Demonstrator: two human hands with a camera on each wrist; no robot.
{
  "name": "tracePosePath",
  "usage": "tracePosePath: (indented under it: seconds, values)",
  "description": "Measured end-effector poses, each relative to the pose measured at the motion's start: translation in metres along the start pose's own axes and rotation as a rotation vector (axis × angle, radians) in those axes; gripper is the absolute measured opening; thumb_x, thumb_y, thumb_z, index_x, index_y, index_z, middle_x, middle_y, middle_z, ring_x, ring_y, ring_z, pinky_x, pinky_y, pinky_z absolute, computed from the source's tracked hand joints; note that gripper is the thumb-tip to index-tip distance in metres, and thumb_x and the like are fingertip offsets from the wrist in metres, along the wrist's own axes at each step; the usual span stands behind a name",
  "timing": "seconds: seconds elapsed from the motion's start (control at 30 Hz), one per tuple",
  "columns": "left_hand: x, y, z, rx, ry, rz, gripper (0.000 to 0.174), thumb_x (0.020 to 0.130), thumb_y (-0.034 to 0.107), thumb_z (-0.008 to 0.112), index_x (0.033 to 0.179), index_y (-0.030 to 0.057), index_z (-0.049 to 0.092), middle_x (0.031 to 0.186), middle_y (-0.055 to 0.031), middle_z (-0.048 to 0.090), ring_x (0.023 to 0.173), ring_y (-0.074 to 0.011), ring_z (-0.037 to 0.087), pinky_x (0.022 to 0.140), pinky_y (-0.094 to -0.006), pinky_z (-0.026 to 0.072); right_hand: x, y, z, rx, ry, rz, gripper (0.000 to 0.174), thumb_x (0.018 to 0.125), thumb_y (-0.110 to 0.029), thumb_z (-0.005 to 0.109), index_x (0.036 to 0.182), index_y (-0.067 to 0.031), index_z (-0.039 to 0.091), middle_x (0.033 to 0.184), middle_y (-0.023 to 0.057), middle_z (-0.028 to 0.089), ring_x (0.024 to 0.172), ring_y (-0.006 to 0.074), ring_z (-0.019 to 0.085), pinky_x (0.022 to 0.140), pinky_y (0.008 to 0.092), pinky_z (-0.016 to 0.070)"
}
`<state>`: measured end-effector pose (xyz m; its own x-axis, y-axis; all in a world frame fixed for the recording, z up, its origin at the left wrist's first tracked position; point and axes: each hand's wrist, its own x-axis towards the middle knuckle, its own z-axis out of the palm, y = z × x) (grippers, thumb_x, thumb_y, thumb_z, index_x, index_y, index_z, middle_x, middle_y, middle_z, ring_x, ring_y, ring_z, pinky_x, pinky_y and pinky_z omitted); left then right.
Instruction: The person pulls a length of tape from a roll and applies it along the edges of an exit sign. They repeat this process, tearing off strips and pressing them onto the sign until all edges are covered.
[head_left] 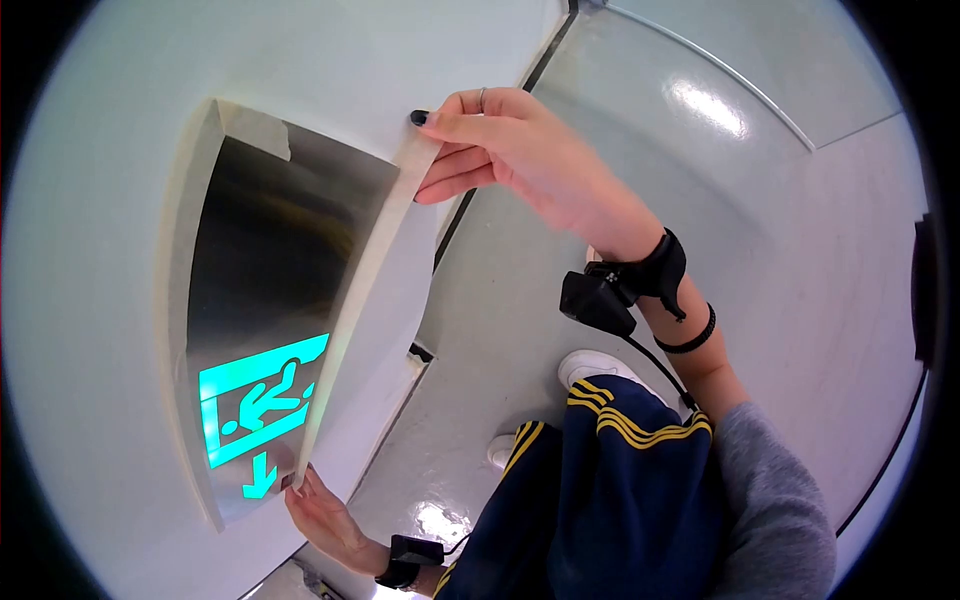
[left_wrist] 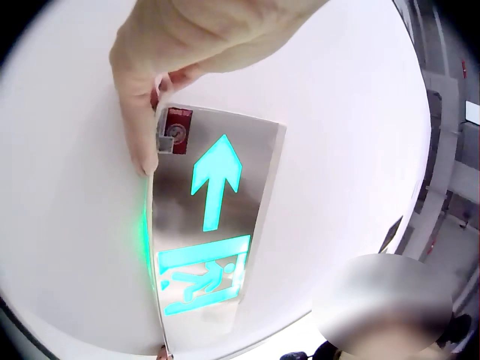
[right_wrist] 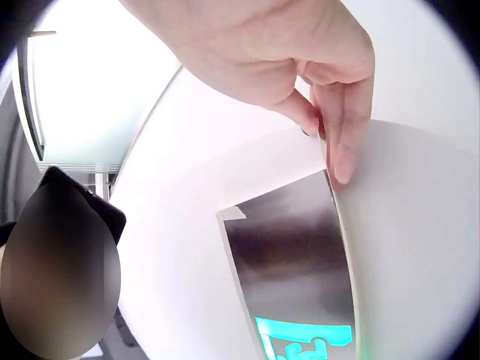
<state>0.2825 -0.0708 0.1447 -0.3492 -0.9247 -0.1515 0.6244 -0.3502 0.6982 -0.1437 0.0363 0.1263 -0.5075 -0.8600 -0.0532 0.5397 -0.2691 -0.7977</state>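
A lit exit sign (head_left: 270,300) with a green running figure and arrow is set on a white wall. A pale strip of masking tape (head_left: 390,230) runs along its near long edge, stretched between my two hands. At the blank end of the sign, my right hand (head_left: 530,150) pinches one end of the strip between thumb and fingers. Down by the arrow, my left hand (head_left: 325,520) pinches the strip's other end, its fingers right at the corner near a small red label (left_wrist: 178,131). More tape (head_left: 180,260) lines the far long edge, and another piece (head_left: 255,130) covers the blank end.
The white wall (head_left: 90,300) surrounds the sign. Below lies a shiny grey floor (head_left: 510,290) with a dark line along the wall's foot. My legs in dark trousers (head_left: 630,480) and a white shoe (head_left: 590,366) are close by.
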Motion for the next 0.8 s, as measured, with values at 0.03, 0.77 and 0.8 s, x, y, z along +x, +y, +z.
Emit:
tracePosePath:
  seconds: [0.03,0.77,0.8]
  values:
    - [0.001,0.001,-0.001,-0.075,-0.029,-0.037,0.037,0.093,0.009,0.035,0.126,-0.0087,0.034,0.129,-0.0224,0.04,0.121,-0.0308,0.041,0.103,-0.0423,0.0376,0.0,0.001,-0.001,0.0,-0.011,-0.013,0.022,0.086,-0.021,0.057,0.085,0.0005,0.054,0.085,0.0132,0.064,0.075,0.0216,0.066,0.072,0.0259,0.0514]
    - [0.005,-0.081,0.073,-0.761,-0.035,-0.252,0.056,0.095,0.029,0.028,0.136,-0.0075,0.017,0.144,-0.0224,0.016,0.135,-0.0323,0.012,0.113,-0.0447,0.0102,-0.008,0.001,0.008,-0.027,-0.017,-0.113,0.02,0.087,-0.016,0.054,0.096,0.0017,0.058,0.089,0.0102,0.063,0.086,0.0214,0.063,0.081,0.0305,0.051]
    - [0.003,-0.083,0.071,-0.835,-0.046,-0.258,0.058,0.094,0.03,0.034,0.133,-0.0109,0.021,0.142,-0.0264,0.019,0.135,-0.0353,0.014,0.112,-0.0466,0.0106,-0.011,0.001,0.012,-0.037,-0.032,-0.113,0.02,0.087,-0.016,0.054,0.096,0.0017,0.058,0.089,0.0102,0.063,0.086,0.0214,0.063,0.081,0.0305,0.051]
